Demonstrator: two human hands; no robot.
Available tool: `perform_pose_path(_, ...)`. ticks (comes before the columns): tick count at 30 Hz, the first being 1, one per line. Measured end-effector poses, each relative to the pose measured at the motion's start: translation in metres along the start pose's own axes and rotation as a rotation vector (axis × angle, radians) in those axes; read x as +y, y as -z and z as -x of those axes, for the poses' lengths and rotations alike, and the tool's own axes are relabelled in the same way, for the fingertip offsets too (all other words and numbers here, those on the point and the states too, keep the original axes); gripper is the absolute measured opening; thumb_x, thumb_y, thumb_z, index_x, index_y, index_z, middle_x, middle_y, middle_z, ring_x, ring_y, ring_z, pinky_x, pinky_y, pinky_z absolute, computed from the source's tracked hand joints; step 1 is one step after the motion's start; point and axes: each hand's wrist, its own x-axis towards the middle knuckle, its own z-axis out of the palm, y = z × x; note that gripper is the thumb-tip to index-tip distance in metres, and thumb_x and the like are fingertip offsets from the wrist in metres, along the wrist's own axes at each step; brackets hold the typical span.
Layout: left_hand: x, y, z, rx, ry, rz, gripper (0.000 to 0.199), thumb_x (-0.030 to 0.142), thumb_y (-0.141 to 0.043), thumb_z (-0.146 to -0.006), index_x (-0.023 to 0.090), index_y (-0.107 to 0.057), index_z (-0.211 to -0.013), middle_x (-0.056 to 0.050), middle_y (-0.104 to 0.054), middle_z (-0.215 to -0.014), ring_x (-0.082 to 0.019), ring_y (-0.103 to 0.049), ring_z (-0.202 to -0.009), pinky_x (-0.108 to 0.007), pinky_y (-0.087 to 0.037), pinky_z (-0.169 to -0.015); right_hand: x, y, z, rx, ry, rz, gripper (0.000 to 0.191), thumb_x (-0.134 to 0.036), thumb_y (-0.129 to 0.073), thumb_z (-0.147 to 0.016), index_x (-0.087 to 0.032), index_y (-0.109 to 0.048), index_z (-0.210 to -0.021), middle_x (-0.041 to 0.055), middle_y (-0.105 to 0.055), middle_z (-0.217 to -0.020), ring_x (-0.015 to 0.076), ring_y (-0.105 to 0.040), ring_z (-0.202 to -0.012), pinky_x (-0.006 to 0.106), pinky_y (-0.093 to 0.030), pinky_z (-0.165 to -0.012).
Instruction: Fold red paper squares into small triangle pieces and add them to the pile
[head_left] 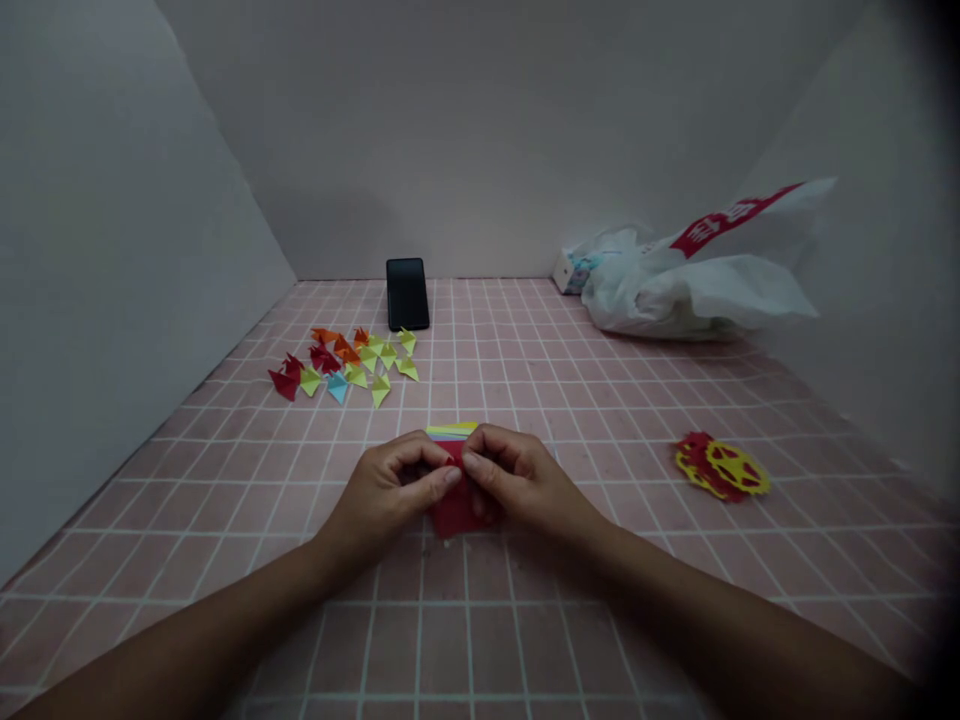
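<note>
Over a small stack of coloured paper (450, 518), red on top with yellow and blue edges fanned at the back, my two hands meet in the middle of the table. My left hand (391, 487) pinches a small red piece of folded paper (454, 462) between thumb and fingers. From the other side, my right hand (525, 478) has its thumb and fingertips closed on the same piece. Most of that piece is hidden by the fingers, so its exact fold cannot be made out.
Several folded paper cranes (356, 372) in red, orange, yellow and blue stand at the back left. Behind them a black phone (407, 294) leans upright. Red and yellow paper cutouts (724, 467) lie on the right. A white plastic bag (675, 295) and a box (568, 271) sit back right.
</note>
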Motion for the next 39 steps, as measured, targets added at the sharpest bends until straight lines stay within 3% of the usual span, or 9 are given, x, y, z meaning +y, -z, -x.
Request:
perform_pose_path(5,0.0006,-0.0011,0.0011,-0.032,-0.033,-0.144,0.015,0.023,-0.06,-0.083,0.016,-0.067,-0.072,-0.003,-0.063,-0.076,-0.016,-0.058,-0.072,-0.028,-0.044,-0.067,-0.0045,0.0,0.0003,-0.005,0.085,0.066,0.023,-0.038,-0.063,-0.088,-0.019,-0.055,-0.078,-0.0023,-0.053,-0.068,0.0109,-0.046,-0.061,0.022,-0.036,-0.053)
perform_pose_path(10,0.0014,-0.0012,0.0006,-0.11,0.008,-0.206,0.012,0.022,-0.057,-0.081,0.017,-0.064,-0.073,-0.004,-0.064,-0.08,-0.017,-0.058,-0.075,-0.03,-0.046,-0.069,-0.0066,0.0008,0.0002,-0.031,0.156,0.289,0.02,-0.029,-0.056,-0.091,-0.018,-0.056,-0.074,-0.0013,-0.054,-0.071,0.0116,-0.047,-0.065,0.023,-0.035,-0.058)
perform_pose_path(13,0.0023,-0.0013,0.0014,-0.169,0.074,-0.105,0.016,0.029,-0.054,-0.085,0.017,-0.063,-0.081,-0.004,-0.065,-0.083,-0.018,-0.059,-0.077,-0.03,-0.047,-0.07,-0.0056,0.0019,0.001,0.019,0.176,0.372,0.023,-0.027,-0.051,-0.093,-0.018,-0.053,-0.071,-0.0012,-0.052,-0.069,0.0117,-0.047,-0.064,0.024,-0.035,-0.058)
perform_pose_path(17,0.0035,-0.0022,0.0029,-0.199,0.185,0.109,0.017,0.034,-0.054,-0.087,0.018,-0.055,-0.081,0.002,-0.06,-0.066,-0.013,-0.056,-0.059,-0.026,-0.045,-0.06,-0.0065,0.0035,0.0015,0.092,0.157,0.327,0.029,-0.033,-0.046,-0.096,-0.02,-0.049,-0.071,-0.0013,-0.051,-0.068,0.012,-0.046,-0.062,0.024,-0.036,-0.056)
perform_pose_path(23,0.003,-0.0033,0.0014,-0.139,0.17,0.058,0.018,0.033,-0.062,-0.081,0.016,-0.059,-0.076,0.001,-0.059,-0.069,-0.012,-0.054,-0.061,-0.024,-0.043,-0.057,-0.0091,0.0022,0.0017,-0.039,0.159,0.366,0.026,-0.036,-0.057,-0.092,-0.019,-0.052,-0.073,-0.002,-0.053,-0.069,0.0113,-0.047,-0.062,0.024,-0.035,-0.057)
perform_pose_path(28,0.0027,-0.0021,0.0015,-0.13,0.237,0.213,0.023,0.038,-0.066,-0.081,0.016,-0.06,-0.082,0.003,-0.057,-0.063,-0.01,-0.051,-0.055,-0.022,-0.043,-0.054,-0.0075,0.0026,0.0018,0.033,0.189,0.376,0.031,-0.033,-0.049,-0.096,-0.019,-0.048,-0.068,-0.0016,-0.05,-0.067,0.0113,-0.044,-0.061,0.024,-0.034,-0.056)
perform_pose_path(33,0.0043,-0.0006,0.002,-0.075,0.173,0.214,0.022,0.035,-0.068,-0.081,0.015,-0.06,-0.077,0.004,-0.056,-0.061,-0.009,-0.05,-0.055,-0.021,-0.042,-0.054,-0.0064,0.0034,0.0024,0.063,0.123,0.24,0.037,-0.043,-0.042,-0.099,-0.02,-0.048,-0.071,-0.0014,-0.05,-0.067,0.0114,-0.045,-0.059,0.024,-0.035,-0.054)
perform_pose_path(36,0.0038,-0.001,0.0025,-0.069,0.158,0.182,0.021,0.034,-0.067,-0.081,0.015,-0.06,-0.075,0.004,-0.055,-0.061,-0.009,-0.05,-0.054,-0.021,-0.041,-0.053,-0.0067,0.0028,0.0022,0.042,0.112,0.209,0.031,-0.044,-0.05,-0.095,-0.02,-0.053,-0.077,-0.0012,-0.053,-0.069,0.0116,-0.047,-0.06,0.023,-0.037,-0.054)
perform_pose_path(39,0.0036,-0.0017,0.0034,-0.069,0.155,0.139,0.02,0.033,-0.066,-0.082,0.015,-0.061,-0.075,0.003,-0.056,-0.064,-0.009,-0.05,-0.055,-0.021,-0.041,-0.053,-0.0077,0.002,0.0027,0.049,0.168,0.325,0.027,-0.034,-0.056,-0.092,-0.019,-0.053,-0.07,-0.0016,-0.053,-0.066,0.0113,-0.046,-0.059,0.023,-0.035,-0.054)
